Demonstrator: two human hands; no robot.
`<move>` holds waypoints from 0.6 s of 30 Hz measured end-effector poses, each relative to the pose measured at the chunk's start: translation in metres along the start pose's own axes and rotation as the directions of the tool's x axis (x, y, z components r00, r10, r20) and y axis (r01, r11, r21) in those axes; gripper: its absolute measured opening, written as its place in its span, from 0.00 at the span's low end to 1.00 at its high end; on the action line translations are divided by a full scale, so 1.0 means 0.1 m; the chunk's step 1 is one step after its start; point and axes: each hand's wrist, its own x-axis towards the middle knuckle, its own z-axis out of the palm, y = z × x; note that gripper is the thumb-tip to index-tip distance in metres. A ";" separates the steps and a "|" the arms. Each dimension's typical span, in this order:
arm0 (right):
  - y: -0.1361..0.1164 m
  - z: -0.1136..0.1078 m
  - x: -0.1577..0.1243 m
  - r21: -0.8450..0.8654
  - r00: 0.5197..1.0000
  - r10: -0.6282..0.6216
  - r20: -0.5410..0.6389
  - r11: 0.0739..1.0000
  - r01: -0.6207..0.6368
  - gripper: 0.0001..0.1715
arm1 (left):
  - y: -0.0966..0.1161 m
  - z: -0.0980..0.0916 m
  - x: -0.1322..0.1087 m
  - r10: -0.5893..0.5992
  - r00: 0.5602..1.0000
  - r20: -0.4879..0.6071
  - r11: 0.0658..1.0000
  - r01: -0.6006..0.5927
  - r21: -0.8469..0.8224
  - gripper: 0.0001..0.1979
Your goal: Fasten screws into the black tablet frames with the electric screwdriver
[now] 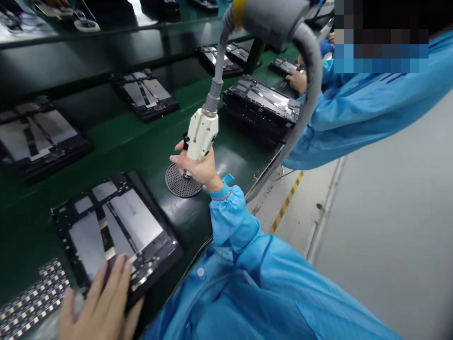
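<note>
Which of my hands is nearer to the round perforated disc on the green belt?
Right. The right hand holds the electric screwdriver directly over the disc; the left hand lies flat on the tablet chassis, off to its left.

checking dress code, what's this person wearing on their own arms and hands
The right hand and left hand are bare, no gloves. The right arm wears a bright blue smock sleeve with a gathered cuff and a lighter blue wrist strap. The left sleeve is not visible.
</note>
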 end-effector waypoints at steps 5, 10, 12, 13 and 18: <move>0.14 -0.03 0.01 -0.079 0.997 -0.057 -0.048 0.995 0.053 0.26 | 0.53 0.20 0.56 0.050 0.999 0.006 0.996 -0.051 0.079 0.40; 0.17 -0.04 0.06 -0.146 0.999 0.017 -0.045 0.989 -0.023 0.33 | 0.66 0.35 0.78 0.115 0.993 -0.023 0.993 -0.114 0.034 0.39; 0.18 -0.04 0.07 -0.149 0.999 0.019 -0.038 0.988 -0.025 0.33 | 0.73 0.40 0.77 0.124 0.991 -0.044 0.992 -0.122 0.036 0.39; 0.19 -0.03 0.07 -0.145 0.999 0.019 -0.034 0.989 -0.023 0.32 | 0.76 0.42 0.77 0.118 0.992 -0.048 0.993 -0.117 0.035 0.38; 0.26 -0.03 0.08 -0.113 0.999 0.005 -0.038 0.994 -0.010 0.26 | 0.79 0.34 0.80 0.146 0.987 -0.073 0.986 -0.152 -0.076 0.34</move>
